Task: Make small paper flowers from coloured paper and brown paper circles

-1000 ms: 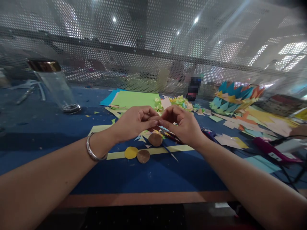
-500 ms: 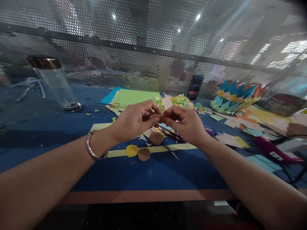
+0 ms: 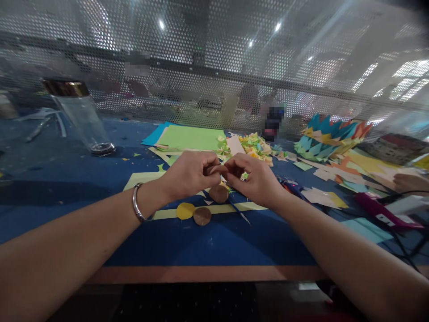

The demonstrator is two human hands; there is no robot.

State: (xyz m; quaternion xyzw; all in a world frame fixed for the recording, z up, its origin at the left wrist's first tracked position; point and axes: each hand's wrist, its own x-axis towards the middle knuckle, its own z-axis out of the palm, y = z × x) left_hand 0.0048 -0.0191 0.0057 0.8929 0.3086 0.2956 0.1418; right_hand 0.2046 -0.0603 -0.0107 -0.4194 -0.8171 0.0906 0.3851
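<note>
My left hand (image 3: 192, 174) and my right hand (image 3: 256, 179) meet above the middle of the table, fingertips pinched together. Whatever lies between them is too small and too hidden by the fingers to make out. Below them lie two brown discs, one (image 3: 219, 193) under the fingers and one (image 3: 202, 216) nearer me. A yellow disc (image 3: 185, 210) touches the nearer brown one. The discs lie by a pale yellow paper strip (image 3: 248, 206). A thin blue-handled tool (image 3: 240, 212) crosses that strip below my right hand.
Green paper sheets (image 3: 194, 136) lie beyond my hands, beside a heap of folded paper pieces (image 3: 253, 146). A glass bottle (image 3: 82, 118) stands left. At right are a paper crown (image 3: 330, 136), scraps, a magenta device (image 3: 375, 208) with cables, and another person's hand (image 3: 411, 184).
Both hands have shifted slightly, the left one a little lower and to the right, with its fingers curled more. The fingertips stay together. The discs and strip lie as before.
</note>
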